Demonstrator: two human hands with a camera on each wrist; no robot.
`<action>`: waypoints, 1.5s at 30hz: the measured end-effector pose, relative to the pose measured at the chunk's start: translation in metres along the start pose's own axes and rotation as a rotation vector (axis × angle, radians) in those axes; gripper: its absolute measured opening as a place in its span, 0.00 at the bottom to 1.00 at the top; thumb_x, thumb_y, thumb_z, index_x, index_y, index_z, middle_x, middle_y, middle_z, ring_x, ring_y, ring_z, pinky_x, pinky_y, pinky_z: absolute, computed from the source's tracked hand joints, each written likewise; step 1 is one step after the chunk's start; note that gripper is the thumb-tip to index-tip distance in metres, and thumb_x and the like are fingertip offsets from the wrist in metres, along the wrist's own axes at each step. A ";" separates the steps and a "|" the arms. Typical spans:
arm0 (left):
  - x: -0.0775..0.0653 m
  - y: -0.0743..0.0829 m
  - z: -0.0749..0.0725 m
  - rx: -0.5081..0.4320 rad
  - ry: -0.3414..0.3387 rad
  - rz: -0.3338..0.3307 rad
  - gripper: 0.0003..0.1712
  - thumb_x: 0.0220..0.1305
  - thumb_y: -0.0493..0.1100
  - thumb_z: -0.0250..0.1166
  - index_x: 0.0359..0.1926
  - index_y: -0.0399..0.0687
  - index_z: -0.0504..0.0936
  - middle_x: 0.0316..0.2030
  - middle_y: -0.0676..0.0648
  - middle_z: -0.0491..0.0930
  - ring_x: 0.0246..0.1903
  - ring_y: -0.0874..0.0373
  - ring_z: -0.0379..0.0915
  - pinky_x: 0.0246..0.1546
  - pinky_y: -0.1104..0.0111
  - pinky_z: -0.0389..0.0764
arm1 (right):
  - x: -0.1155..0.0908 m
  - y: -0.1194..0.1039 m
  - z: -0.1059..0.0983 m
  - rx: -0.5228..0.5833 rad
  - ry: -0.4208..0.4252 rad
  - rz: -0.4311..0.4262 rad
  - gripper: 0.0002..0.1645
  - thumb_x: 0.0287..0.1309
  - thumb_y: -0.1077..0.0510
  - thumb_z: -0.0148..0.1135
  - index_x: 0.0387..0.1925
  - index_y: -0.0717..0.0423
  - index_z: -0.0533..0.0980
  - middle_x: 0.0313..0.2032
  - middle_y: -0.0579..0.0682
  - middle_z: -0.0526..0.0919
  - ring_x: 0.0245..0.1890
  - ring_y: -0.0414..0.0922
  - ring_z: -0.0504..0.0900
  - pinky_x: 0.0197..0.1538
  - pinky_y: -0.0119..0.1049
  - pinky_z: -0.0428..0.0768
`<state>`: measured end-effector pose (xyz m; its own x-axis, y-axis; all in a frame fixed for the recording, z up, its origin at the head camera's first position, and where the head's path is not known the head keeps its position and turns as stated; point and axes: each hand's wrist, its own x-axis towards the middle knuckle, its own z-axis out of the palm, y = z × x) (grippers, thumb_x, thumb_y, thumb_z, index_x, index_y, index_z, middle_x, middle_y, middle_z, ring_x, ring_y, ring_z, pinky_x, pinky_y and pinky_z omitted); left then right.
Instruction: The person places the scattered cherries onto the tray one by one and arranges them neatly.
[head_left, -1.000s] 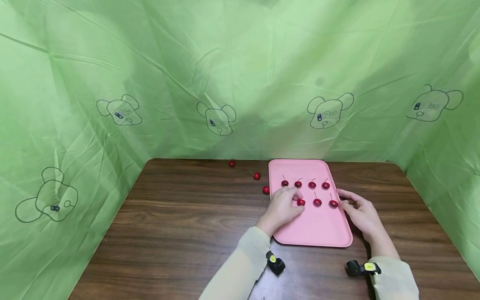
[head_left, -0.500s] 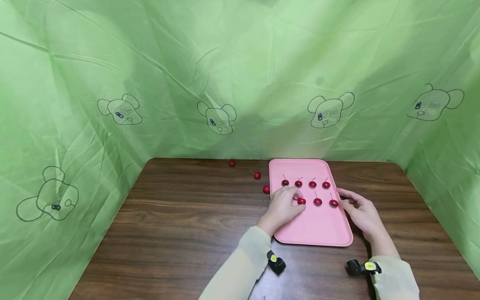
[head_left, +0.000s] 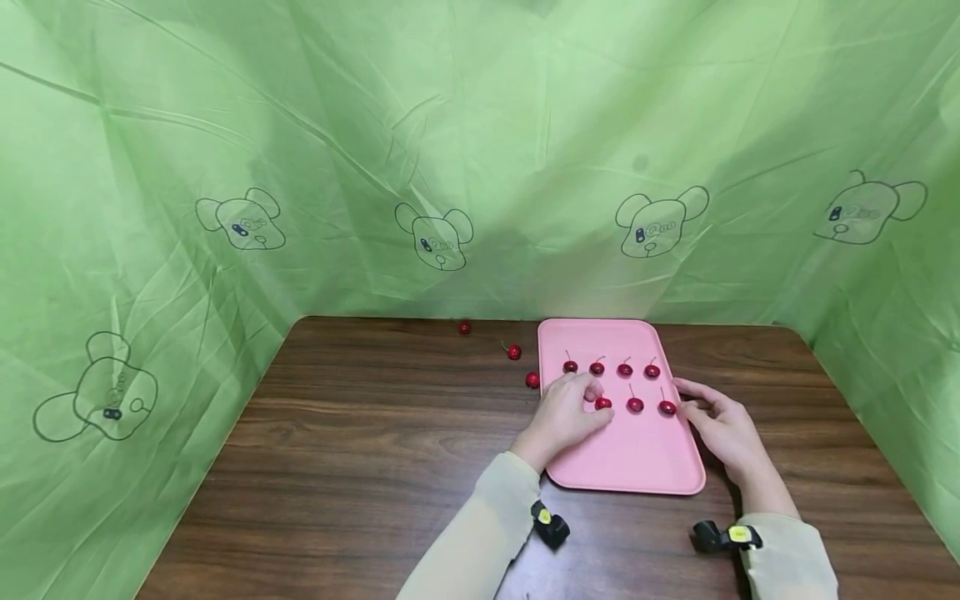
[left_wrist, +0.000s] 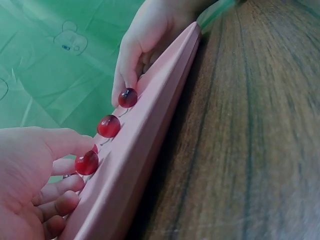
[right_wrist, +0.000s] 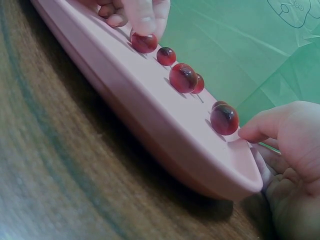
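Observation:
A pink tray (head_left: pixel 630 467) bears two rows of dark red cherries with stems. Over its left side reaches my left hand (head_left: pixel 564 419), thumb and finger around the left cherry (head_left: pixel 603 404) of the nearer row. In the left wrist view that cherry (left_wrist: pixel 86 163) sits by the thumb tip, the other fingers curled behind it. My right hand (head_left: pixel 723 433) holds the tray's right edge, thumb on the rim by the row's right cherry (head_left: pixel 667 407), other fingers along the outside. Between these two lies a middle cherry (head_left: pixel 635 405). The far row includes a cherry (head_left: pixel 625 370).
Left of the tray, loose cherries lie on the dark wooden table (head_left: pixel 360 467): one cherry (head_left: pixel 532 380) close to the rim, another cherry (head_left: pixel 513 352) farther back, a third cherry (head_left: pixel 465 327) near the back edge. Green cloth (head_left: pixel 525 150) hangs behind and at both sides.
Very little differs. The left hand's finger has drawn back slightly from the cherry, which stays in the same spot. Tray and right hand have not moved.

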<state>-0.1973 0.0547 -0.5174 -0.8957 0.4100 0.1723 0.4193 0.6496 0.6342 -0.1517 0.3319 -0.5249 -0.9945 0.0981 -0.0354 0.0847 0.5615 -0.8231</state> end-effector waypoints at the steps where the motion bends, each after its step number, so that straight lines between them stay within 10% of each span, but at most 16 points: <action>1: 0.000 0.000 0.000 -0.011 -0.001 -0.002 0.17 0.64 0.53 0.79 0.48 0.53 0.86 0.41 0.56 0.82 0.42 0.66 0.74 0.50 0.73 0.75 | 0.000 0.000 0.000 -0.001 0.003 -0.004 0.28 0.82 0.52 0.60 0.75 0.58 0.75 0.59 0.66 0.85 0.45 0.34 0.81 0.43 0.25 0.80; 30: 0.002 -0.009 -0.031 -0.228 0.023 -0.036 0.18 0.67 0.47 0.75 0.54 0.45 0.86 0.45 0.49 0.86 0.41 0.58 0.84 0.45 0.71 0.81 | 0.002 0.006 0.000 -0.024 -0.014 0.015 0.29 0.83 0.50 0.57 0.77 0.54 0.74 0.59 0.63 0.85 0.48 0.41 0.81 0.44 0.27 0.80; 45: 0.004 -0.061 -0.073 -0.172 0.232 -0.049 0.17 0.67 0.43 0.76 0.53 0.43 0.86 0.41 0.46 0.87 0.33 0.58 0.80 0.40 0.68 0.80 | 0.003 0.009 0.002 0.002 -0.009 0.005 0.28 0.82 0.53 0.59 0.76 0.58 0.74 0.57 0.63 0.86 0.45 0.36 0.81 0.42 0.29 0.81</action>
<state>-0.2370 -0.0302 -0.5008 -0.9326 0.2105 0.2931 0.3609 0.5388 0.7612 -0.1537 0.3356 -0.5335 -0.9946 0.0937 -0.0445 0.0895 0.5591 -0.8243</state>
